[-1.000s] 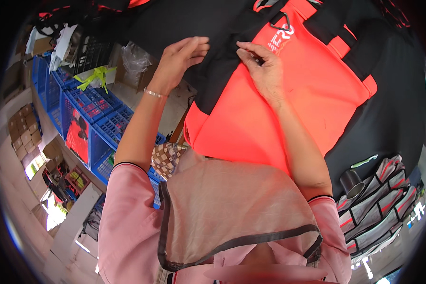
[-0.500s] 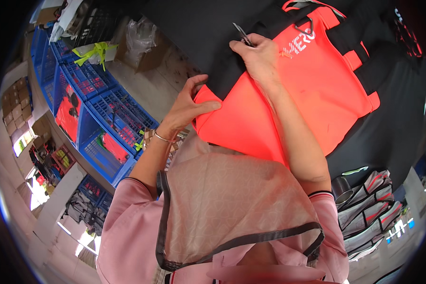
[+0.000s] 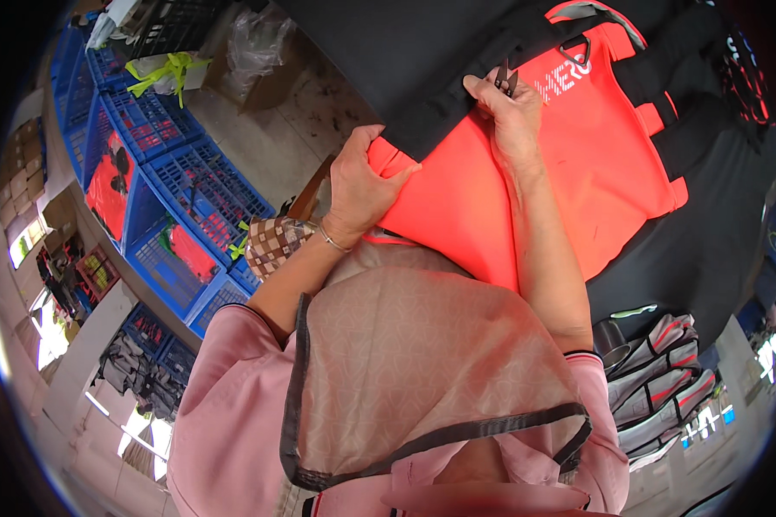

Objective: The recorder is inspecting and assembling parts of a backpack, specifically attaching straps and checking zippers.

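Note:
A bright orange fabric piece [image 3: 578, 172] with black straps, pale lettering and a metal ring lies across the black work surface. My left hand [image 3: 362, 177] pinches its left corner, thumb on top, beside a black strip [image 3: 435, 112]. My right hand [image 3: 516, 121] is closed around small thread snips [image 3: 506, 82], whose dark blades point up and away from me. The right wrist and forearm rest over the orange fabric, hiding part of it. The far end of the black strip is hard to tell from the dark surface.
Blue plastic crates [image 3: 185, 185] with orange pieces stand at the left. Behind them is a cardboard box [image 3: 259, 90] with clear plastic. At the right lie a dark cup [image 3: 610, 343], a light green tool [image 3: 635, 311] and stacked grey pieces with red trim [image 3: 664, 388].
Both hands have shifted right, the right one also farther away. The snips have turned from pointing up-left to pointing upward. The left hand still grips the fabric corner.

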Available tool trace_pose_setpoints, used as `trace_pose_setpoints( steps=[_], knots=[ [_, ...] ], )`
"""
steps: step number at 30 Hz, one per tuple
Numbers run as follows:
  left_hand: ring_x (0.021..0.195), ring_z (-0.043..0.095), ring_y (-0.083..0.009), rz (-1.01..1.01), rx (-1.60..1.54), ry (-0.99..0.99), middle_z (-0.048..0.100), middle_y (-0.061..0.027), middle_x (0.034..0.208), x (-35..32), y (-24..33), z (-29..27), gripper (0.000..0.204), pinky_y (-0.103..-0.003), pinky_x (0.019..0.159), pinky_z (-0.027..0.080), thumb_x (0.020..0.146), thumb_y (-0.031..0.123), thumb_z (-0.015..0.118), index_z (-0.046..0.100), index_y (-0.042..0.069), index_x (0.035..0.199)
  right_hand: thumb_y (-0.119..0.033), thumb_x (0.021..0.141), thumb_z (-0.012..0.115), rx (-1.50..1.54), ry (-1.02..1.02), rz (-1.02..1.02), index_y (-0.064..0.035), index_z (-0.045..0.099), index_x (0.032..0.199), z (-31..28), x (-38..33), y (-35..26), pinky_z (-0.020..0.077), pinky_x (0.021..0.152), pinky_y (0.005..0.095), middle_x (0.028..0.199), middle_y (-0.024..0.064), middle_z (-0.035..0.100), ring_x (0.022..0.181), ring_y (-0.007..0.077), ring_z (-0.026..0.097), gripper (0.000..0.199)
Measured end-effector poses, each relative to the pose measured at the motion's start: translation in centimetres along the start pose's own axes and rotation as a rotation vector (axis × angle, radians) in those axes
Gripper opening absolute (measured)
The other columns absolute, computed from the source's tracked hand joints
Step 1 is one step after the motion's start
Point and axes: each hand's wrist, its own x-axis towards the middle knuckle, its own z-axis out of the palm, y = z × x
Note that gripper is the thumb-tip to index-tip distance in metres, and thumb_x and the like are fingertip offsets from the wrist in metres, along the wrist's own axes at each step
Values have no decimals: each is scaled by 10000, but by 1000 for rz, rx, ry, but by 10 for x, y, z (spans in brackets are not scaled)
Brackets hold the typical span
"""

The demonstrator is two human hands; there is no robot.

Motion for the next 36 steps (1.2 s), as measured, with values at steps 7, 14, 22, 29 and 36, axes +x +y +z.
trace_pose_setpoints(
  steps=[7, 14, 22, 29, 36],
  knots=[
    [879, 656, -322, 40, -8, 11, 650, -158, 966, 2, -5, 2, 578, -372, 781, 534, 613, 210, 887, 567, 10, 1050, -146, 825, 750, 12, -12, 0, -35, 653, 742, -5, -10, 2, 326, 538, 213, 629, -43, 522, 569, 35, 421, 169],
    [935, 649, -305, 29, 31, -72, 649, -153, 1026, 9, -11, -7, 651, -369, 833, 517, 625, 267, 888, 578, 22, 1142, -199, 869, 737, -46, 83, -1, -11, 715, 907, -12, -17, 4, 352, 538, 192, 651, -38, 553, 574, 26, 457, 193],
    [939, 631, -264, 269, -116, 12, 635, -126, 1115, 71, 41, -5, 546, -346, 823, 500, 748, 230, 820, 608, 53, 1219, -169, 881, 723, 62, 214, -44, -21, 703, 848, -18, -28, 19, 381, 543, 219, 645, -53, 557, 592, 23, 464, 153],
    [663, 619, -195, 259, -76, -97, 688, -85, 811, 112, 43, 24, 255, -284, 671, 507, 888, 186, 686, 689, 0, 1063, -94, 891, 691, -328, 429, -54, -5, 689, 908, -57, -44, 11, 398, 596, 196, 701, -33, 603, 656, 19, 491, 91],
    [792, 554, -30, -161, -261, -629, 639, 25, 836, 157, 53, 1, 332, -171, 715, 427, 925, 275, 650, 686, 15, 1130, -52, 873, 694, -588, 377, -46, -6, 686, 958, -81, -54, 8, 435, 635, 202, 733, -22, 603, 707, 32, 525, 97]
  ],
)
